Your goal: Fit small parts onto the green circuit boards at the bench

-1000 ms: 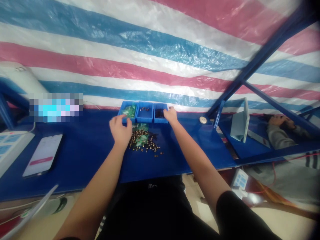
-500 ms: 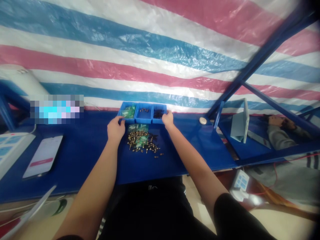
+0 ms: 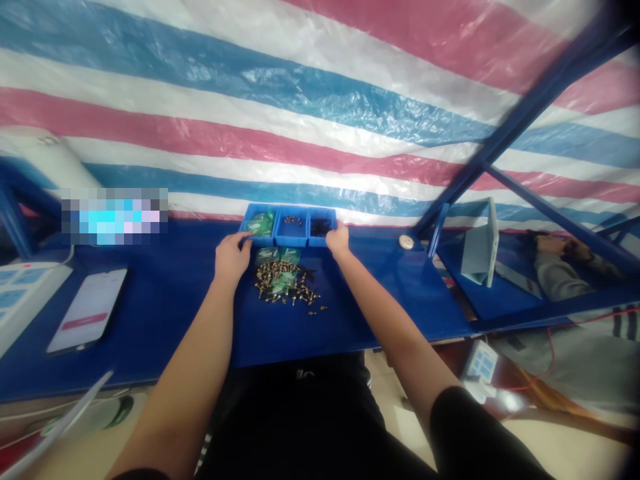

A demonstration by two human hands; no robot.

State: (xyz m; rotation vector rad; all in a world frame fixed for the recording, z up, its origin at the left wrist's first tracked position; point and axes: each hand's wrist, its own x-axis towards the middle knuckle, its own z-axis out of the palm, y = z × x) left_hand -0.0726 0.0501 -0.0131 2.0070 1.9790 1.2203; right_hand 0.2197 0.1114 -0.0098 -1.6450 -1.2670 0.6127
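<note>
Three blue bins stand side by side at the back of the table. The left bin (image 3: pixel 256 240) holds green packets (image 3: pixel 261 223), the middle bin (image 3: pixel 292 241) a few small metal parts, and the right bin (image 3: pixel 316 243) dark small pieces. My left hand (image 3: pixel 232 255) grips the left bin at its front left corner, fingers bent and thumb near the front wall. At the other end, my right hand (image 3: pixel 339 240) is closed on the right bin's outer side. In front of the bins lies a pile of small brass-coloured fittings (image 3: pixel 295 288), with green packets among them.
To the left lie a smartphone (image 3: pixel 89 310) and a white power strip (image 3: pixel 30 293). A small round whitish object (image 3: pixel 405 242) rests at right, before a blue metal frame (image 3: pixel 500 143) and a propped tablet (image 3: pixel 487 243). Another person's sleeve (image 3: pixel 560 277) shows beyond the frame.
The row of bins has shifted slightly to the right, with both my hands staying at its ends. The pile of brass-coloured fittings stays in place.
</note>
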